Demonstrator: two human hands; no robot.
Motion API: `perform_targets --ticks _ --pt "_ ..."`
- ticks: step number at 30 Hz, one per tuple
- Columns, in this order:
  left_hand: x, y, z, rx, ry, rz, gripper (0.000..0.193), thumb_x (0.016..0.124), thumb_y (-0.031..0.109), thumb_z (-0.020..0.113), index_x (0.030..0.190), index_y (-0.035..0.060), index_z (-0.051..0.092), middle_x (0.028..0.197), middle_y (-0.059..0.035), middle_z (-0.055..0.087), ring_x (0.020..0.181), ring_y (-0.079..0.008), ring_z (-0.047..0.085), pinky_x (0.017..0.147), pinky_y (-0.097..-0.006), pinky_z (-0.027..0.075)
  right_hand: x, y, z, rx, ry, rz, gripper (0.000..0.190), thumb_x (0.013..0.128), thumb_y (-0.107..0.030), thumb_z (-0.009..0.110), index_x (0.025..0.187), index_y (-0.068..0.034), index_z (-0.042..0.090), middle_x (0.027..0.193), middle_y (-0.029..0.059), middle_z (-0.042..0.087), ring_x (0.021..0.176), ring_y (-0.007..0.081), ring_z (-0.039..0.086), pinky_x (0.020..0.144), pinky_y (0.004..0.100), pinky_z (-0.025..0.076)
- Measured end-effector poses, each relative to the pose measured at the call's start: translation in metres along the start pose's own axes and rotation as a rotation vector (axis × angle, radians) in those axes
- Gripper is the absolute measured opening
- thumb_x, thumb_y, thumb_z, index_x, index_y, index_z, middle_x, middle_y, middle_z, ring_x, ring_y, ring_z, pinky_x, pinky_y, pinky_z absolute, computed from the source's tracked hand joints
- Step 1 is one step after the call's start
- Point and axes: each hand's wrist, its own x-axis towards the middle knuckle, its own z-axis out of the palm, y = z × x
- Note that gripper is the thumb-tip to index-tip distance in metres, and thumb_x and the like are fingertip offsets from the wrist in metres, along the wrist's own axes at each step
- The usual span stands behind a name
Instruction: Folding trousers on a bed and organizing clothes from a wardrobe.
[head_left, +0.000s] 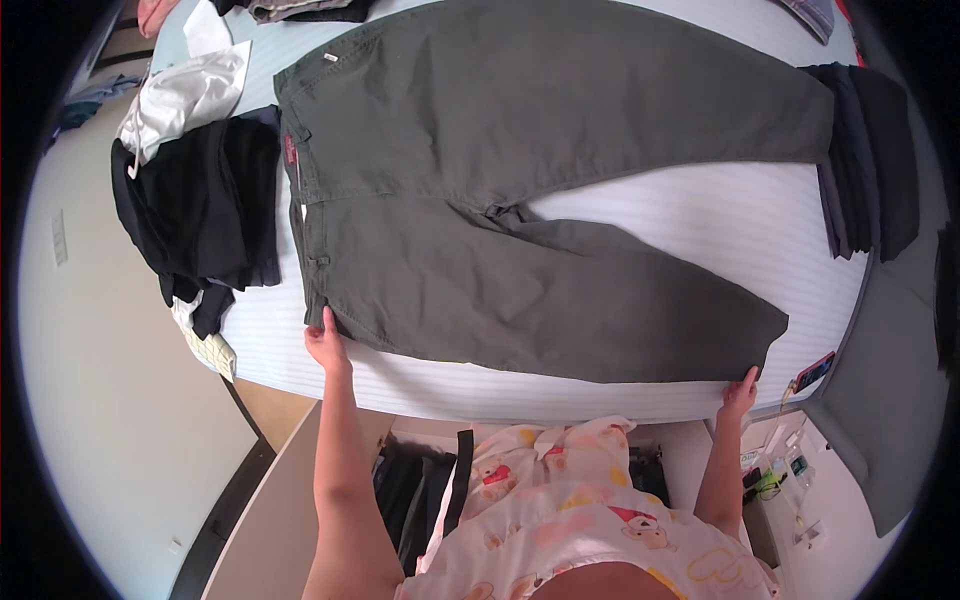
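Observation:
Dark olive trousers (525, 285) lie spread on a bed with a white striped sheet (675, 206), waistband to the left and legs to the right. At the near corner of the waistband, my left hand (328, 343) pinches the fabric between thumb and fingers. My right hand (741, 394) grips the hem corner of the nearer leg, at the bed's front edge. The legs are spread apart in a V, with some creases around the crotch. The farther leg's hem reaches a stack of folded dark garments (874, 165).
Black clothes (202, 202), a white satin garment (187, 94) and a hanger (135, 142) lie at the left. A phone (814, 373) with a cable rests near the right edge. Open storage with dark clothes (409, 495) is below the bed, and a cluttered bedside shelf (780, 480) stands lower right.

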Motion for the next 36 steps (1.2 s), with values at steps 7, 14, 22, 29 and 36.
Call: perform_targets --ticks 7,14,22,29,36 --pt "0.015 0.012 0.003 -0.665 -0.019 -0.065 0.018 0.086 0.01 0.058 0.102 0.0025 0.056 0.095 -0.007 0.061 0.084 -0.0171 0.057 0.073 -0.0311 0.048 0.025 -0.017 0.007 0.449 -0.092 0.222 0.038 0.09 -0.029 0.051 0.119 -0.005 0.049 0.117 0.0087 0.055 0.105 0.0232 0.054 0.089 0.039 0.047" --pt "0.013 -0.042 -0.004 -0.469 0.076 -0.032 0.028 0.085 0.018 0.06 0.105 -0.0017 0.054 0.099 -0.0126 0.06 0.086 -0.0194 0.055 0.078 -0.033 0.045 0.016 0.045 -0.023 0.382 0.022 0.193 0.044 0.092 -0.034 0.047 0.121 0.0 0.047 0.124 0.0104 0.05 0.109 0.0244 0.051 0.094 0.0392 0.041" --pt "-0.018 -0.035 -0.032 0.608 0.387 0.427 0.06 0.081 0.04 0.059 0.117 -0.0053 0.043 0.112 -0.0249 0.049 0.103 -0.0412 0.047 0.089 -0.0484 0.036 0.006 0.02 -0.03 -0.611 0.466 -0.715 0.041 0.083 -0.02 0.057 0.114 0.006 0.05 0.113 0.0182 0.052 0.1 0.03 0.051 0.087 0.0386 0.041" --pt "-0.175 0.091 0.078 0.469 -0.177 1.117 0.065 0.087 0.035 0.05 0.139 0.0074 0.023 0.143 -0.017 0.022 0.132 -0.0349 0.018 0.105 -0.0465 0.014 -0.155 -0.14 0.199 -0.405 -0.498 -1.405 0.044 0.078 -0.02 0.063 0.118 -0.006 0.05 0.126 0.0115 0.047 0.119 0.0284 0.04 0.099 0.0412 0.031" --pt "-0.159 0.074 0.115 0.677 -0.121 1.02 0.073 0.085 0.048 0.043 0.142 0.0113 0.016 0.147 -0.0177 0.009 0.135 -0.036 0.007 0.106 -0.051 0.007 0.008 -0.225 0.213 -0.968 -0.006 -1.744 0.062 0.065 -0.037 0.062 0.124 -0.023 0.05 0.13 0.0004 0.044 0.117 0.0244 0.041 0.093 0.0498 0.033"
